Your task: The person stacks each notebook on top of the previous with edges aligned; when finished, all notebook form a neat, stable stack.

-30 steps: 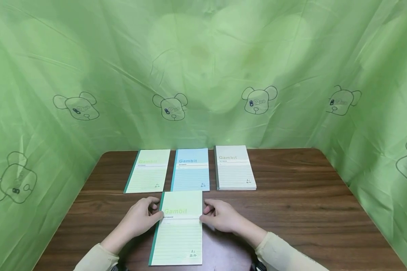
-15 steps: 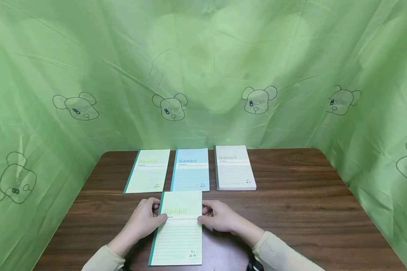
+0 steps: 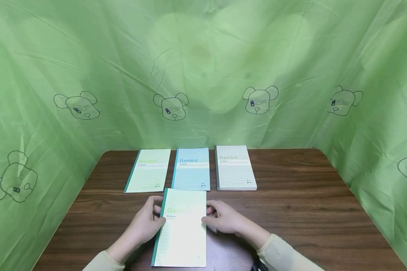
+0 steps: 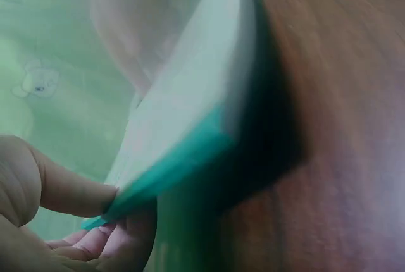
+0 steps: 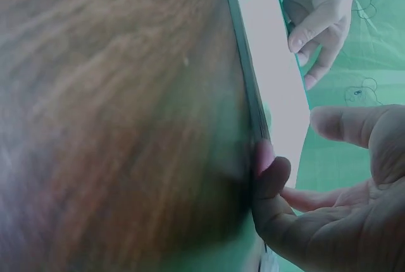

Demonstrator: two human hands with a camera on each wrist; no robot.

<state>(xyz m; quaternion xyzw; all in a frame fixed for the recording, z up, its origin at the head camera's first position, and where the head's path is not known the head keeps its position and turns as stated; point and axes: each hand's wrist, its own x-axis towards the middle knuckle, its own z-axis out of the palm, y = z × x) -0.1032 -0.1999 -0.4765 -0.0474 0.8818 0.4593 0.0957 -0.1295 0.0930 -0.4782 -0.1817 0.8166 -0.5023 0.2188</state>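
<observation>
A pale green Gambit notebook (image 3: 186,233) with a darker green spine is held near the table's front, its far edge tilted up and its cover glaring. My left hand (image 3: 145,222) pinches the spine side, thumb on top and fingers beneath, as the left wrist view shows on the notebook (image 4: 183,101). At the opposite edge my right hand (image 3: 224,217) grips with the thumb at the cover and fingers curled under; in the right wrist view the fingers (image 5: 272,177) lie at the notebook's edge. The fingertips beneath are partly hidden.
Behind, side by side on the brown wooden table (image 3: 291,210), lie a pale green notebook (image 3: 149,171), a blue notebook (image 3: 191,169) and a grey-white stack of notebooks (image 3: 235,169). A green curtain (image 3: 207,67) with bear drawings surrounds the table.
The held notebook has lifted off the table slightly and shifted a little right, with its cover now glaring. Both hands have moved with it, having closed in on its edges.
</observation>
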